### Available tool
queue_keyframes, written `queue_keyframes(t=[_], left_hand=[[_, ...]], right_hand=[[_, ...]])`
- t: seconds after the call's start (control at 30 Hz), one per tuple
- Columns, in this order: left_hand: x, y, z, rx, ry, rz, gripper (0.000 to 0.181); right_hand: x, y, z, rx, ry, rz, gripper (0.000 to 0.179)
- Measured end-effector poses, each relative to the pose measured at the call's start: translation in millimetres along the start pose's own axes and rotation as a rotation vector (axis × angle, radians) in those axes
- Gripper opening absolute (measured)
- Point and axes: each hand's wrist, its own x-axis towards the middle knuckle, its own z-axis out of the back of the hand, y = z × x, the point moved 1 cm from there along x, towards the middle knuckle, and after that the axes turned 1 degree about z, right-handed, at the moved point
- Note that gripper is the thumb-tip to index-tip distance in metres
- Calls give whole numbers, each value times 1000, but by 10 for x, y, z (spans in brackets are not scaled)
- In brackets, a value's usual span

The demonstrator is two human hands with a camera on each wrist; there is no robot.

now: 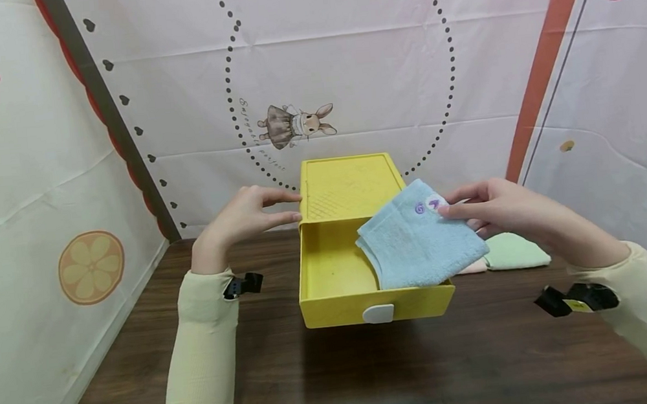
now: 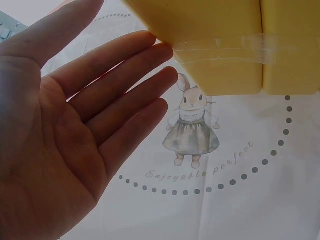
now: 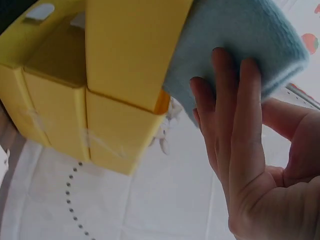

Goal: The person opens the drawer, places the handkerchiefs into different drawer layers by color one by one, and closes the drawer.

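A yellow drawer unit [image 1: 351, 186] stands on the table with its top drawer [image 1: 334, 311] pulled out toward me. My right hand [image 1: 496, 208] pinches a folded light-blue towel [image 1: 420, 238] by its upper right edge, thumb on top and fingers beneath. The towel slants over the right part of the drawer and hides that part of its inside. In the right wrist view, the fingers lie along the underside of the towel [image 3: 240, 45]. My left hand [image 1: 249, 219] has its fingertips at the left side of the unit, fingers nearly straight, as the left wrist view also shows.
A folded pale-green towel [image 1: 515, 252] and a pink one [image 1: 473, 267] lie on the dark wooden table [image 1: 277, 388], right of the unit. Printed white cloth [image 1: 347, 82] hangs close behind the unit, with more on both sides. A white handle [image 1: 378, 314] marks the drawer front.
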Motion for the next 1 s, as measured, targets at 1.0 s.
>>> queue_keyframes(t=[1.0], left_hand=[[-2, -2, -8, 0, -5, 7, 46]], right_hand=[[-27, 117, -55, -169, -12, 24, 47]])
